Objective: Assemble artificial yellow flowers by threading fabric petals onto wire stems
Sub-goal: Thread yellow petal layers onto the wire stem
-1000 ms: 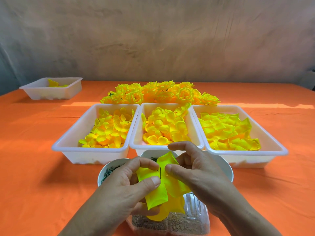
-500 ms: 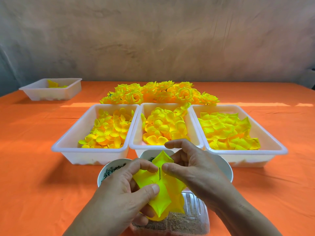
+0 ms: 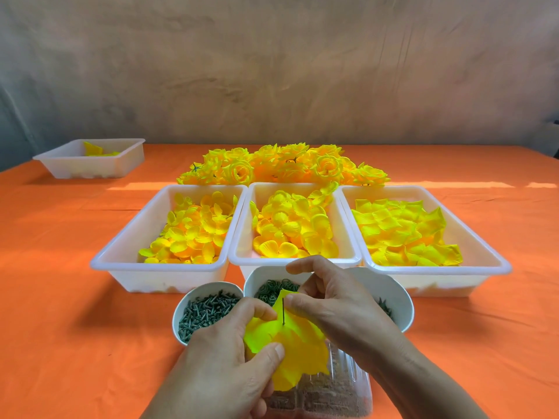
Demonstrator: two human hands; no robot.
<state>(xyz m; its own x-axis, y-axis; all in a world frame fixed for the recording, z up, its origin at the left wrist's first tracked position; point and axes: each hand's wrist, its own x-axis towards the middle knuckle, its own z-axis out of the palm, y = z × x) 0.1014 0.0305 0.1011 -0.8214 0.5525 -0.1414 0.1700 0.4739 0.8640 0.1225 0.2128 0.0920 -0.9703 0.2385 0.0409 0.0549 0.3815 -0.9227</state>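
**No readable text**

No words, labels, brand marks, numbers or signs can be read anywhere in the head view; every surface in sight is plain and unmarked.
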